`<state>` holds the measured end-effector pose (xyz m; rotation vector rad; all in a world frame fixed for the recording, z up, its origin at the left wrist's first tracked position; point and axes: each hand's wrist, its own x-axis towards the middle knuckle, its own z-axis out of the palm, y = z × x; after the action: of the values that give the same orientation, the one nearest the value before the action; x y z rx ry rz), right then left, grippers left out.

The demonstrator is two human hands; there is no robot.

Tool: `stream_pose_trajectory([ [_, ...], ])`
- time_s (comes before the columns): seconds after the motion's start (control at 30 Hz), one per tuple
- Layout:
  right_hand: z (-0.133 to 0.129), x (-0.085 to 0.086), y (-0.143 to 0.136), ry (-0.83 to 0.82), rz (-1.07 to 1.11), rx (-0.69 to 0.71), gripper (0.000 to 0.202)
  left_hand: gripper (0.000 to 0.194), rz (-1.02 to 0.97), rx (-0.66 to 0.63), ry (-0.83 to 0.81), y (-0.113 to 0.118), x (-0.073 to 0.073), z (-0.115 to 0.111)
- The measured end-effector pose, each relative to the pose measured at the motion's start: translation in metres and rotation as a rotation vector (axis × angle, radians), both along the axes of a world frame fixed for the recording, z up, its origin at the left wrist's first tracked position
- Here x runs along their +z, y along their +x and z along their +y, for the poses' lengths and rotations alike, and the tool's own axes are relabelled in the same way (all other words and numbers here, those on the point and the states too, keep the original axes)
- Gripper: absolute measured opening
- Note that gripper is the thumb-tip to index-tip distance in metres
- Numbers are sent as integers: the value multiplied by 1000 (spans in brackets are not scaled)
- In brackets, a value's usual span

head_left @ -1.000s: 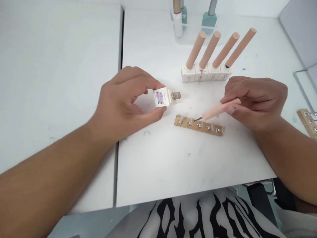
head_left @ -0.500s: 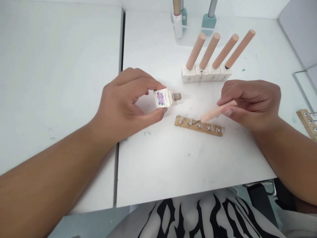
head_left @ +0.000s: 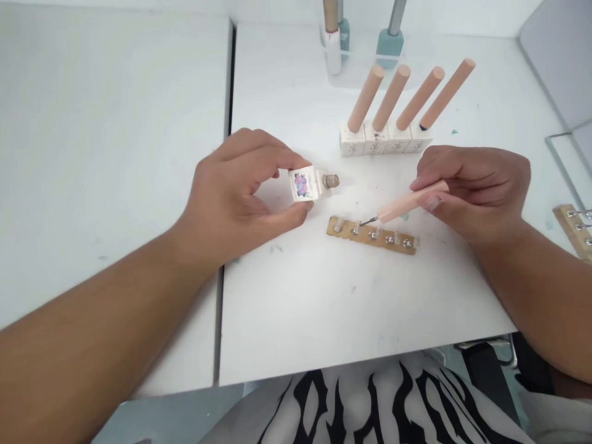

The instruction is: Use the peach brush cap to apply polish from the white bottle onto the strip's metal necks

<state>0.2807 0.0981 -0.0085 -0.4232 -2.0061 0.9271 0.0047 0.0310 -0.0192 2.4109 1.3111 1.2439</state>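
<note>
Between the thumb and fingers of my left hand (head_left: 245, 191) is a white nail polish bottle (head_left: 303, 184) with a flower print. It is tipped on its side, its uncapped neck pointing right. My right hand (head_left: 476, 188) pinches the pink handle of a nail polish brush (head_left: 407, 201). The brush tip reaches down-left to a clear nail tip near the second holder on a wooden strip (head_left: 379, 240). Several clear nail tips stand on the metal holders of this strip. Whether the bristles touch the nail tip I cannot tell.
Several white polish bottles (head_left: 386, 140) with long pink caps stand in a row behind my hands. Farther back, a clear tray (head_left: 351, 77) holds teal bottles (head_left: 390, 43) and a white one. Another wooden holder strip (head_left: 576, 231) lies at the right edge. A dark gap (head_left: 226, 185) divides the tabletops.
The brush has shifted slightly and tilted flatter, so more of its thin tip shows beside the second holder. My left hand and the bottle have stayed nearly still.
</note>
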Motion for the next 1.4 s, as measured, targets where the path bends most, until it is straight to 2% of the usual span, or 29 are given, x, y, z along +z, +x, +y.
stream_pose_trajectory([
  [0.4,0,3,-1,101,-80,44,13,31,11,46,-49,4,4,-3],
  [0.73,-2,3,-1,71,-33,13,15,31,-6,55,-77,4,4,-4],
  [1.07,1,3,0,68,-42,47,13,36,8,31,-16,2,3,-2],
  [1.23,1,3,1,38,-44,39,14,29,17,68,-64,3,3,-4],
  [1.4,0,1,0,19,-18,-1,12,31,-5,48,-61,3,3,-4],
])
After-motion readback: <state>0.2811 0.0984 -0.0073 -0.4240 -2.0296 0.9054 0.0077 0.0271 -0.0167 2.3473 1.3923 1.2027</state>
